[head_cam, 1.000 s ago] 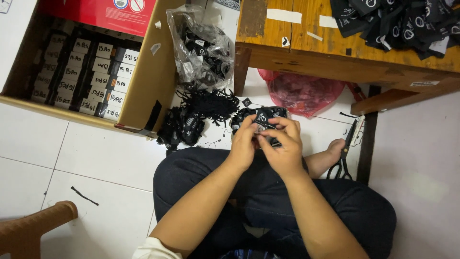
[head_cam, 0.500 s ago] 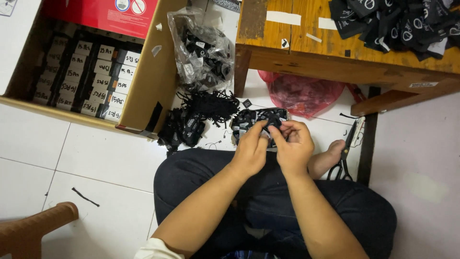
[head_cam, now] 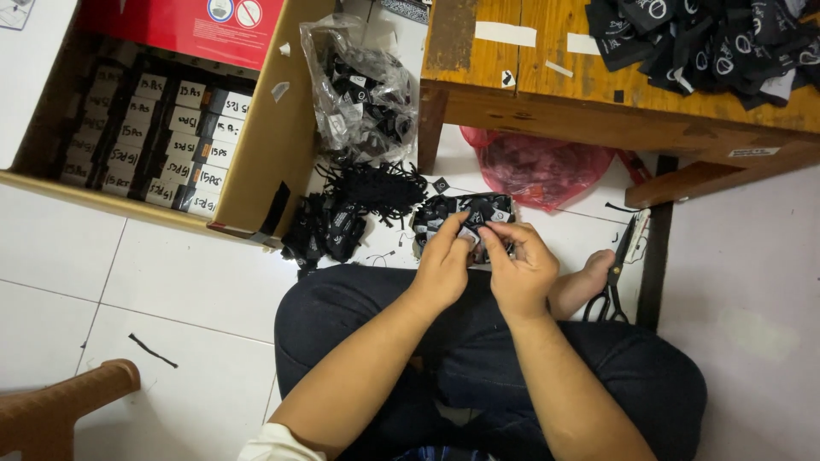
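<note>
Hands barely shifted since half a second ago: both stay over the lap at the same spot, fingertips a touch closer together on the small tag.

White tiled floor (head_cam: 154, 282) all round; person sits cross-legged in dark trousers, a bare foot (head_cam: 595, 266) at 3 o'clock of the hands. Wooden worktop (head_cam: 547, 77) at 12 to 1 o'clock, with a heap of black fabric labels (head_cam: 709, 38) on its far right. Red plastic bag (head_cam: 534, 166) under the worktop. Open cardboard box (head_cam: 265, 145) at 10 o'clock, packed with rows of small black bundles with white slips (head_cam: 162, 145). Clear plastic bag (head_cam: 363, 94) of black labels at 11 o'clock, loose black string pile (head_cam: 376, 188) below it. Black scissors (head_cam: 617, 273) on the floor at 3 o'clock, beside the foot. Wooden piece (head_cam: 60, 410) at 8 o'clock, bottom left corner.

Left hand (head_cam: 444, 269) and right hand (head_cam: 521, 269) meet at centre. Fingers of both are pressed together, pinching a small white-and-black label (head_cam: 475, 229) between thumbs and forefingers. Label sits right at the fingertips, touching both hands, held just above a stack of black labels (head_cam: 465, 212) that lies on the floor at 12 o'clock of the hands.
</note>
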